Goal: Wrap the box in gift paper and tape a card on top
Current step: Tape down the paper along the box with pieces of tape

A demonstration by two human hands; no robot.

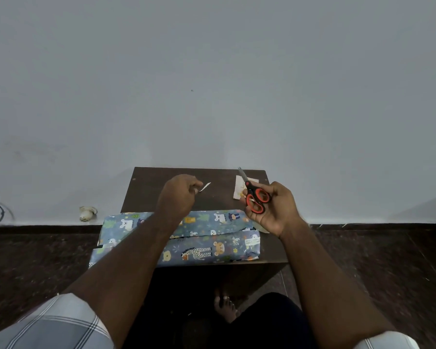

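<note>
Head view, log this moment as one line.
left hand pinches tape strip | right hand holds scissors | wrapped box on table | card untaped

We see bare bench [161,180] open behind the wrapped box [202,245], which fills the near edge; the card [239,187] blocks the far right corner, and the wall [212,96] closes the back.

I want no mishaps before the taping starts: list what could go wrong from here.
1. The tape strip pinched in the left hand may curl and stick to itself.
2. The scissors in the right hand could snag the gift paper.
3. The paper's seam looks loose and may spring open.
</note>
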